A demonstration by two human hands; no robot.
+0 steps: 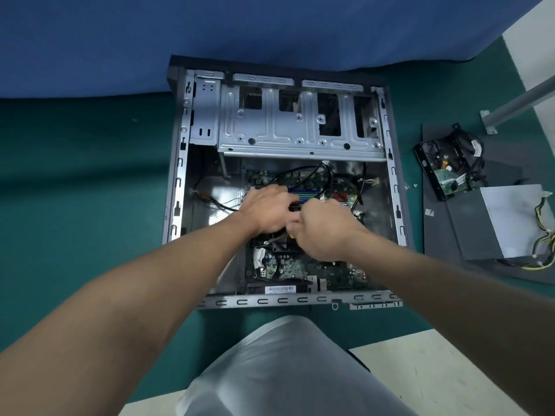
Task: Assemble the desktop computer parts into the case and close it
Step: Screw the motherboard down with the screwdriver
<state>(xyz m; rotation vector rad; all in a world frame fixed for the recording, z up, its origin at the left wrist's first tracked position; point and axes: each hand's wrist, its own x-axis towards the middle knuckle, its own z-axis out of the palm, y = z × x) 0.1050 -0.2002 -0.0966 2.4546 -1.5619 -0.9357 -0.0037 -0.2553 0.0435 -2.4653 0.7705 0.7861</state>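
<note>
Inside open case [177,163]: motherboard [288,265], cables, both hands.

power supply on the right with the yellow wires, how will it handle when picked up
The power supply is a boxy metal unit, so probably rigid and fairly heavy. Its wire bundle looks floppy, likely to dangle and snag.

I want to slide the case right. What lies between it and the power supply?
Head view: green mat with a small loose screw, then the dark side panel that the power supply rests on, beside the case.
</note>
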